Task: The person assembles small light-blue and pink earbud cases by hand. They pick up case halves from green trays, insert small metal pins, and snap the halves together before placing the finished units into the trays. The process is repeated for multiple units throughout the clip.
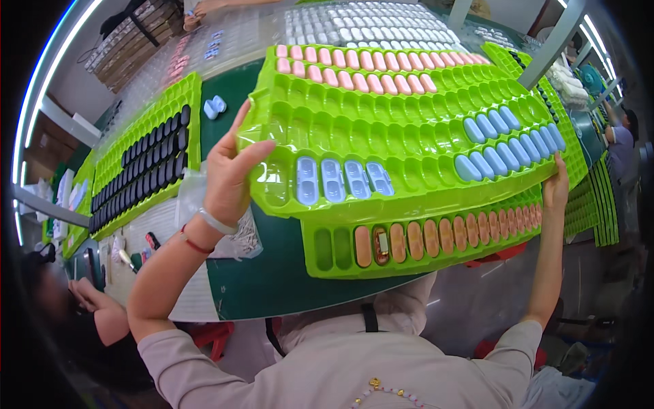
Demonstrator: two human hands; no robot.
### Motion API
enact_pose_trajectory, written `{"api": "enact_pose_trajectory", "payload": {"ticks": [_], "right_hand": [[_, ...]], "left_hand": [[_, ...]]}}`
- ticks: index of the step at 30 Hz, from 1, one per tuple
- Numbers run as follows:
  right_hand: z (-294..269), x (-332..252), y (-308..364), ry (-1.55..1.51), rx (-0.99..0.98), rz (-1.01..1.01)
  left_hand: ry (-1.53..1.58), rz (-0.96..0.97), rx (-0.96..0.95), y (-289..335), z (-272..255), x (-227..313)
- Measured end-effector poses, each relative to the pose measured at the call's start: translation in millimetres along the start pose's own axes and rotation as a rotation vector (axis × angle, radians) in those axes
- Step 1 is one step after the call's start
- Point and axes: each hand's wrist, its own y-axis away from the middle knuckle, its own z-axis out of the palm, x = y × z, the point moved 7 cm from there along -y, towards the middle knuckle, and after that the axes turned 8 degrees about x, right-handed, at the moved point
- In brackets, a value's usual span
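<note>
A wide bright green plastic tray [354, 119] is held tilted between my two hands. My left hand [228, 180] grips its left end, thumb on top and the other fingers mostly hidden. At the right end, my right hand [556, 184] has its fingers closed on the edge. Pink oblong cases [368, 61] line the far rows. Closed blue cases [521, 151] sit at the right, and several open-looking blue shells [332, 180] at the near left. Under it lies a second green tray [334, 273] of salmon cases [415, 240]; one pocket shows a small circuit-like part [382, 244].
On the left stands a green tray [194, 112] of black cases [146, 153]. A loose light blue piece [214, 107] and a clear plastic bag [248, 235] lie on the dark green table [255, 273]. White cases [368, 31] fill the back. Other people [102, 313] sit left and right; a metal post [555, 44] rises at right.
</note>
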Motion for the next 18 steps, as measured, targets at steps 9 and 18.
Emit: {"api": "enact_pose_trajectory", "payload": {"ticks": [9,18], "right_hand": [[-60.8,54.9,-9.8,0.07,-0.005,0.252],[-82.9,45.9,-2.3,0.396,0.024,0.412]], "left_hand": [[-0.608,-0.377,0.04,15.6,-22.9,-49.9],[-0.57,-0.16,0.195,28.2,-25.1,-65.1]]}}
